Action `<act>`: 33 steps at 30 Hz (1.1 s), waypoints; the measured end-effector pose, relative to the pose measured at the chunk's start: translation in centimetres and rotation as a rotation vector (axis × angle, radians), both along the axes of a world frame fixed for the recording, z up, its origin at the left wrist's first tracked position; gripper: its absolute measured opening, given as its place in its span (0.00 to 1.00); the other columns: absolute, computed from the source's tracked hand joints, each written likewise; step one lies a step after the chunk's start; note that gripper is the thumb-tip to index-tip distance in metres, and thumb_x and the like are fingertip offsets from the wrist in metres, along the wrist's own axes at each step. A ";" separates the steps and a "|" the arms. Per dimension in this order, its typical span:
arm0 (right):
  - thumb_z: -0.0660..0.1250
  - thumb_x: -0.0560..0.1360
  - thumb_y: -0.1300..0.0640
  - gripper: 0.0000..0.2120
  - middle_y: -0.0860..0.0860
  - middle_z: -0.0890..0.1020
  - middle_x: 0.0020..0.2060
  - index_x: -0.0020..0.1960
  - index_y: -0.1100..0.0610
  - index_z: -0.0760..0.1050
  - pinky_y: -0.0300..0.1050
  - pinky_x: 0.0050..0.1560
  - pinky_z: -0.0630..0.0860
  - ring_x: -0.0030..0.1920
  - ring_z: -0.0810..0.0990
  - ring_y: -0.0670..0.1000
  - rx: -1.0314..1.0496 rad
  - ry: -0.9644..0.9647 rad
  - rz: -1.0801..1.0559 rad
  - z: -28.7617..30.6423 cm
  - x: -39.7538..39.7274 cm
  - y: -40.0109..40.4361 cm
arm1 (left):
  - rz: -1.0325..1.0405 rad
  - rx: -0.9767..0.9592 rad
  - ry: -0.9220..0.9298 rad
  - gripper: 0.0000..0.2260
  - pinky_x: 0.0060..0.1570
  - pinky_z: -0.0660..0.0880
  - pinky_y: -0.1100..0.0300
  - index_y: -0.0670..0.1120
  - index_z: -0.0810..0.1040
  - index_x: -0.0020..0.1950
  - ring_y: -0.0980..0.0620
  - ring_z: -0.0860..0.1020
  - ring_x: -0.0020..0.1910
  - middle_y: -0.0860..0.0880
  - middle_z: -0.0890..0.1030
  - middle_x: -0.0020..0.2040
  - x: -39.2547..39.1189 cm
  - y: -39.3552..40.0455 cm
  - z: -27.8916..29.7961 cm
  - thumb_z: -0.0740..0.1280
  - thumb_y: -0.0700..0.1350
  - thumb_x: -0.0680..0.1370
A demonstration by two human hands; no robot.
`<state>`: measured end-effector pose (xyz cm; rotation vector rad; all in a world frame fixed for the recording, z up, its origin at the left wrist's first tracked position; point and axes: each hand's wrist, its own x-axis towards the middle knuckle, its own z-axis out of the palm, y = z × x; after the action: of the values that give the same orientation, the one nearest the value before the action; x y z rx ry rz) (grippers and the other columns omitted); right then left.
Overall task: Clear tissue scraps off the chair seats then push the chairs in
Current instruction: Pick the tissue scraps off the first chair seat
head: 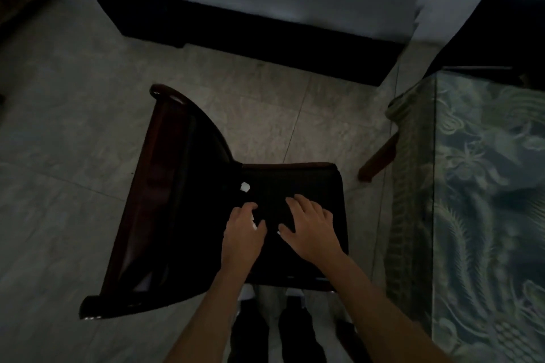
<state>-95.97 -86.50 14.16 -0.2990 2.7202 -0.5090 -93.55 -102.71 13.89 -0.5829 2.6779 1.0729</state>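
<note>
Showing 1 chair seat (298,183) w/ 3 tissue scraps: 1 loose (245,187), 1 pinched by left hand (243,233), 1 under right hand (309,227), fingers spread; no writing legible.

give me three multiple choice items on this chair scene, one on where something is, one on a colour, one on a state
1. Where does the loose white tissue scrap lie?
A. on the floor tiles
B. on the dark chair seat, at its back edge near the backrest
C. on the table

2. What colour is the patterned cloth under glass on the table at the right?
A. red
B. yellow
C. green

3. What is the left hand doing?
A. pinching small white scraps in curled fingers
C. gripping the backrest
B. hanging at the person's side

Answers:
1 B, the scrap sits on the seat, beyond both hands.
2 C, the cloth shows a pale green leafy pattern.
3 A, white bits show between thumb and fingers, while the right hand rests spread on the seat.
</note>
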 end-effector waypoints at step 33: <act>0.63 0.79 0.57 0.08 0.52 0.68 0.54 0.58 0.56 0.74 0.43 0.37 0.75 0.42 0.76 0.51 -0.082 -0.162 -0.140 -28.9 0.9 -0.9 | 1.189 1.481 -0.126 0.04 0.47 0.82 0.52 0.37 0.78 0.53 0.43 0.79 0.54 0.39 0.76 0.56 0.2 -0.8 -27.4 0.66 0.37 0.79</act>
<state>-95.09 -87.42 -14.77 -0.0845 2.5783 -0.6553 -93.33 -103.50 -13.54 -1.6226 0.5799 2.5148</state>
